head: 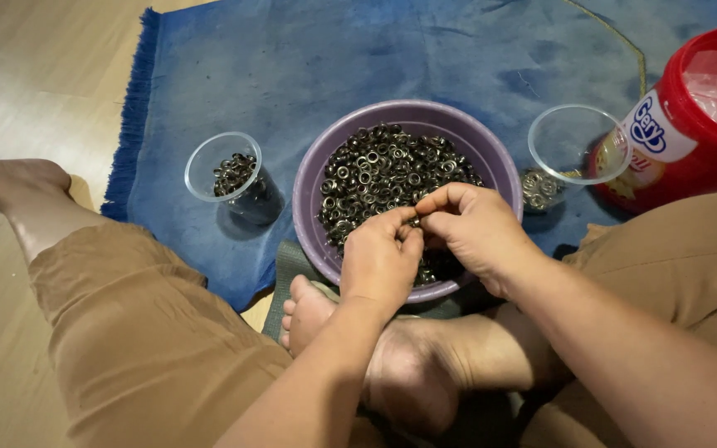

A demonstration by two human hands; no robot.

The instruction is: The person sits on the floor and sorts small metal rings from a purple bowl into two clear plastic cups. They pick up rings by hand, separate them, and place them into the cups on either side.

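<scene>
From my remote seat I look down on a pale wooden floor (18, 75) with a blue fringed rug (309, 58) spread over its far part, and everything in play sits on that rug. At the centre is a purple plastic bowl (313, 178) filled with small dark metal eyelets (375, 170), round rings with open centres, piled loosely to just under the rim. Both hands meet over the near edge of the bowl. The left hand (379, 261) and the right hand (479, 232) have their thumbs and forefingers pinched together at one spot, grasping a single eyelet (414, 221) between them just above the heap; the piece is too small for me to make out more. Left of the bowl stands a clear plastic cup (227, 174) holding a small amount of the same dark rings. To the right stands a second clear cup (570, 149), with paler, shinier rings at its bottom. Just beyond it, at the far right edge, is a red plastic tub (707, 124) with a clear lid. Near me are legs in tan shorts (143, 332), crossed, with one bare foot (309, 311) tucked just under the near rim of the bowl.
</scene>
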